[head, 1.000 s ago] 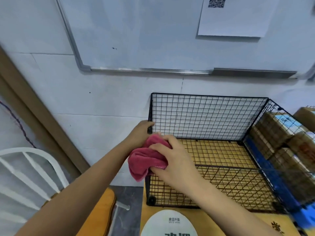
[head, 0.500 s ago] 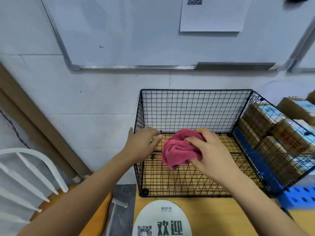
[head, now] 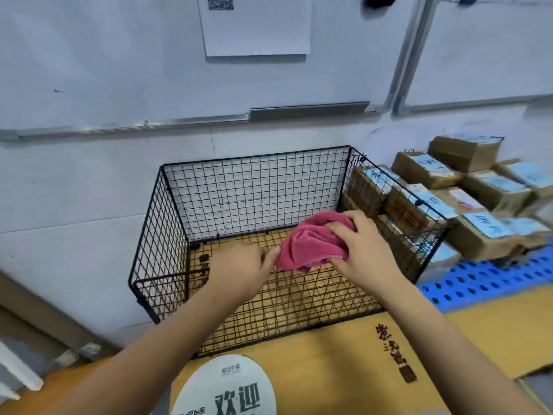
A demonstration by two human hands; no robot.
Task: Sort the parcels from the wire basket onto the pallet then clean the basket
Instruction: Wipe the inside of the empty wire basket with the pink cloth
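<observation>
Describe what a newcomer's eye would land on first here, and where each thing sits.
The crumpled pink-red cloth stands out, gripped by the right hand inside the black wire basket, with the left hand at its edge. To the right, outside the basket's mesh wall, brown cardboard parcels with pale blue labels sit stacked on a blue perforated plastic pallet.

A white wall point(head: 74, 205) with faint horizontal seams is seen behind. A whiteboard point(head: 119, 55) in a metal frame is mounted on it, with a grey tray point(head: 309, 110) along its lower edge and a sheet of paper point(head: 257, 28) stuck to it. A second board point(head: 493, 49) is hung just beside it. A brown strip point(head: 45, 313) is seen low on the left. The wooden surface point(head: 344, 369) is marked with dark characters, and a round white sticker point(head: 224, 387) is laid at its near edge.
</observation>
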